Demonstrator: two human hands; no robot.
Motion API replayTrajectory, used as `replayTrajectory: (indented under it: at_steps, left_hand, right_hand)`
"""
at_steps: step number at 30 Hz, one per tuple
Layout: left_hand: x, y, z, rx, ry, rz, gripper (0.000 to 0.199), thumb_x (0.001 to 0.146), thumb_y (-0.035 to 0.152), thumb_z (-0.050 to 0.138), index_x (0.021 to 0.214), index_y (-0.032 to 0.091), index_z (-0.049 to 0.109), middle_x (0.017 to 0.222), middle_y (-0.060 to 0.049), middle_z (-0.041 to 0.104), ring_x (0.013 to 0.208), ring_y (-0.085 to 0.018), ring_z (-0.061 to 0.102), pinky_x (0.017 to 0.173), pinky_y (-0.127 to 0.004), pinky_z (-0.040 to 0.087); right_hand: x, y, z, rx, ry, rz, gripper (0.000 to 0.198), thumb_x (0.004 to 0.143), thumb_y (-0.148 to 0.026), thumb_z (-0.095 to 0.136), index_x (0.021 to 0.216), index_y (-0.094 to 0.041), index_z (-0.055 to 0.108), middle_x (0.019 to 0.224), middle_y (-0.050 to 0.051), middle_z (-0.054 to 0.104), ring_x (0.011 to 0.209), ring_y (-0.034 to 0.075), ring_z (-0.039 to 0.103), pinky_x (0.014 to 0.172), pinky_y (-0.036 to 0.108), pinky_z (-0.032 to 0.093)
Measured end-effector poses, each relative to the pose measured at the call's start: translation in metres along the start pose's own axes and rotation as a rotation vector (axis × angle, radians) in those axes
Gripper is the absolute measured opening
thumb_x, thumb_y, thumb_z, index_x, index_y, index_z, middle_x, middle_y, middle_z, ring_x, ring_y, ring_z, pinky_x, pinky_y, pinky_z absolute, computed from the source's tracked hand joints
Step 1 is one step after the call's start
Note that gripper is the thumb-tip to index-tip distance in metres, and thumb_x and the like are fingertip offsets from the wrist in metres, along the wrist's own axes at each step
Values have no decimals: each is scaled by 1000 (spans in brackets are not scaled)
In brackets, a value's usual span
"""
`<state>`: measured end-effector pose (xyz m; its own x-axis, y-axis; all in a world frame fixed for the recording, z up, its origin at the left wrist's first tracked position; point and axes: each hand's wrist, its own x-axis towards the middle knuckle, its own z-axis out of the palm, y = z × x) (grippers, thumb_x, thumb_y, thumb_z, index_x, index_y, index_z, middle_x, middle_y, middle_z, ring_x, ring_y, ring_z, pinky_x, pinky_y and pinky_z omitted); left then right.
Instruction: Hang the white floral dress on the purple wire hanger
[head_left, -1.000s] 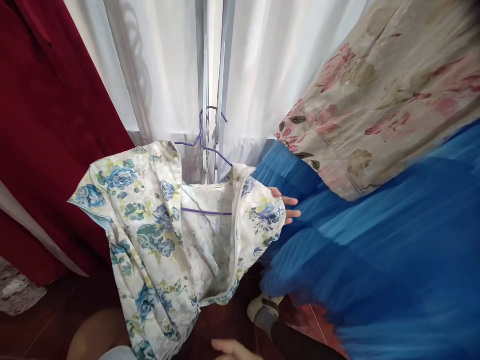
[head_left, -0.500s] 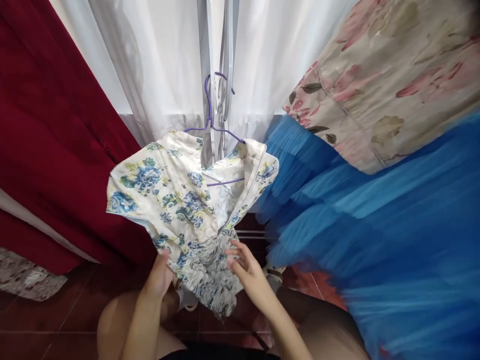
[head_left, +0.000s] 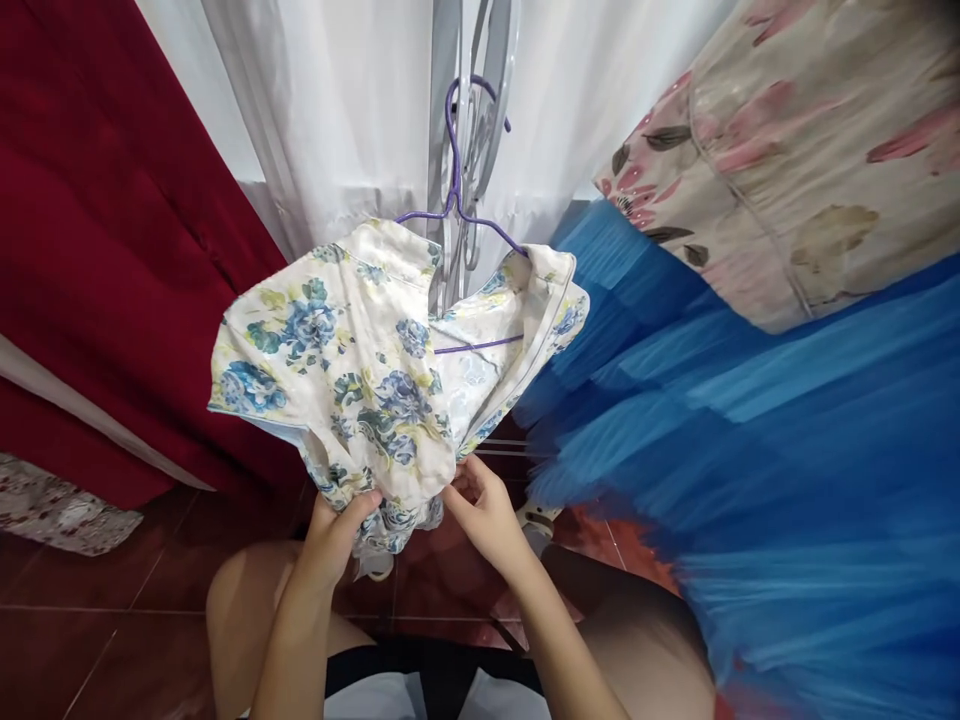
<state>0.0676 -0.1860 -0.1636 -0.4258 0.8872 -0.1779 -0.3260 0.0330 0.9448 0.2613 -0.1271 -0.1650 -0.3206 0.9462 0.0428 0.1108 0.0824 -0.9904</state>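
Observation:
A white garment with blue flowers [head_left: 352, 370] hangs on a purple wire hanger [head_left: 455, 180], whose hook is over a grey metal rack post [head_left: 442, 110]. My left hand [head_left: 334, 535] grips the bunched lower hem of the garment. My right hand [head_left: 480, 505] pinches the same gathered fabric from the right side. Both hands meet just under the garment, above my knees.
A dark red garment [head_left: 97, 230] hangs at the left. A blue pleated tulle skirt [head_left: 750, 430] and a beige pink-flowered dress [head_left: 795, 150] hang at the right. White curtains [head_left: 337, 100] are behind. The floor [head_left: 112, 600] is dark red-brown tile, with patterned cloth [head_left: 52, 505] at the left.
My right hand left the garment's right shoulder and came down. Both hands rose to the hem and closed on it, bunching the fabric upward. The view tilted down.

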Motion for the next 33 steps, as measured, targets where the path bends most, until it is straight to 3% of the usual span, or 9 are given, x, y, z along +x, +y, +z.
replayTrajectory:
  at_steps: [10,15,21,23,26,27,29,31,33]
  left_hand:
    - [-20,24,-7,53,-11,23,72,73,35,83,140,25,58,130,-8,67,133,-29,54,110,-38,47]
    - [-32,38,-12,73,112,3,74,70,35,85,139,28,59,121,-5,72,125,-30,61,107,-40,51]
    - [-32,47,-5,37,224,45,63,74,34,82,133,21,63,116,-6,73,120,-30,64,108,-43,49]
    - [-31,43,3,18,292,141,58,80,33,78,133,20,61,126,-7,68,128,-30,58,113,-43,44]
    - [-38,27,17,162,408,455,45,88,26,69,131,26,58,141,-5,55,139,-26,46,119,-40,35]
    - [-43,20,22,276,388,542,37,89,23,67,125,28,61,139,-4,54,137,-26,47,119,-39,35]
    - [-55,1,32,509,194,604,22,89,21,64,110,28,64,128,-6,57,127,-27,53,112,-39,41]
    - [-65,-17,42,622,-51,554,19,89,22,62,108,27,64,117,-8,62,115,-27,60,101,-38,49]
    - [-68,-32,47,617,-145,511,24,90,23,61,114,25,61,110,-8,66,105,-25,64,90,-35,53]
  right_hand:
    - [-4,-19,1,-32,-83,-44,18,89,-32,65,83,-18,57,73,-2,52,66,13,46,62,26,38]
    - [-11,-19,15,-27,-47,-67,15,89,-24,56,76,-20,49,71,-3,47,65,13,43,61,25,36]
    - [-20,-14,0,-190,-93,-98,21,91,-19,47,71,-21,42,66,-4,44,63,12,41,61,26,33]
    - [-21,-14,-7,-255,-128,-102,18,90,-17,48,72,-20,45,67,-3,47,63,13,44,62,26,34]
    - [-24,-17,-17,-337,-180,-113,16,87,-15,50,72,-20,48,67,-3,50,63,13,46,62,26,35]
    - [-26,-19,-20,-361,-198,-117,16,87,-15,51,72,-20,49,66,-3,50,62,13,47,62,25,35]
    - [-29,-27,-26,-408,-238,-131,16,87,-16,53,72,-20,52,65,-3,53,61,13,50,62,25,35]
    - [-31,-38,-31,-465,-307,-169,14,87,-16,55,73,-20,55,65,-3,55,61,13,52,61,24,35]
    - [-32,-52,-34,-548,-402,-239,12,88,-17,55,76,-20,56,67,-2,57,61,12,52,62,24,35]
